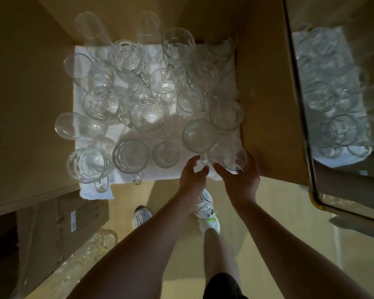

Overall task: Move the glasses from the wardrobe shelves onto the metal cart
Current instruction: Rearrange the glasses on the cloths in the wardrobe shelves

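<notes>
Many clear glasses and handled mugs stand on a white cloth (95, 190) on the wardrobe shelf. A round glass mug (198, 135) sits at the front right, its handle (204, 159) pointing toward me. My left hand (192, 175) reaches up to that handle, with finger and thumb spread on either side of it. My right hand (241, 180) curls around a small glass (235, 158) at the shelf's front right corner, thumb on its left and fingers on its right. The metal cart is not in view.
A mirrored wardrobe door (333, 104) stands open on the right and reflects the glasses. A cardboard box (63, 223) lies low on the left, with more glassware (105, 239) beside it. My shoes (207, 214) stand on the floor below the shelf.
</notes>
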### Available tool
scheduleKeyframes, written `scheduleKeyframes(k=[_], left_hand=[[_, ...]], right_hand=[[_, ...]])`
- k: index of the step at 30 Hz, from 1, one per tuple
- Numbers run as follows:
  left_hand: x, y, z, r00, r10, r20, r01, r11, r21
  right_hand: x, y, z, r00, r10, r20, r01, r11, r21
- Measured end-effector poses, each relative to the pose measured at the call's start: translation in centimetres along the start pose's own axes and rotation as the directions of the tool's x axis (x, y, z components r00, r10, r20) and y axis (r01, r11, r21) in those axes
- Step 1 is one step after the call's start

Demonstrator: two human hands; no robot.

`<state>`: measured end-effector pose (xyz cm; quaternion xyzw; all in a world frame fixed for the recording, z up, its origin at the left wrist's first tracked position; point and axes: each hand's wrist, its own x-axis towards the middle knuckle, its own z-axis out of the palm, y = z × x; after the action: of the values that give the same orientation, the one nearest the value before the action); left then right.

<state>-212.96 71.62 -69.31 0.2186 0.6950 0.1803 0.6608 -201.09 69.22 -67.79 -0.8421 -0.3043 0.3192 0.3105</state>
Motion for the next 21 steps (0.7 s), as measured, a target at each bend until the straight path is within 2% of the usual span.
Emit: scheduleKeyframes(k=[5,9,12,21], left_hand=[[0.2,1.5,1.1,0.989,-0.113,0.094,0.131,0.97,-0.206],[0.4,1.7,1.6,0.991,-0.134,0.027,0.137,0.95,-0.282],[0.4,1.6,1.3,0.989,-0.14,-0.041,0.123,0.952,-0.279],[-3.3,0.9,-0.5,0.984,-0.174,-0.036,0.169,0.978,-0.125]], right_hand=[[-0.5,-0.1,-1.1,0.999,-0.004,-0.054,0.006,1.0,0.029],[-0.9,-0.4,-1.6,0.997,-0.017,-0.073,0.017,1.0,0.002],[-1.3,-0.6,-1.9,0.998,-0.002,-0.065,0.002,1.0,-0.002],[-3.6,-1.4,-3.3,0.996,0.071,-0.059,-0.069,0.997,0.038]])
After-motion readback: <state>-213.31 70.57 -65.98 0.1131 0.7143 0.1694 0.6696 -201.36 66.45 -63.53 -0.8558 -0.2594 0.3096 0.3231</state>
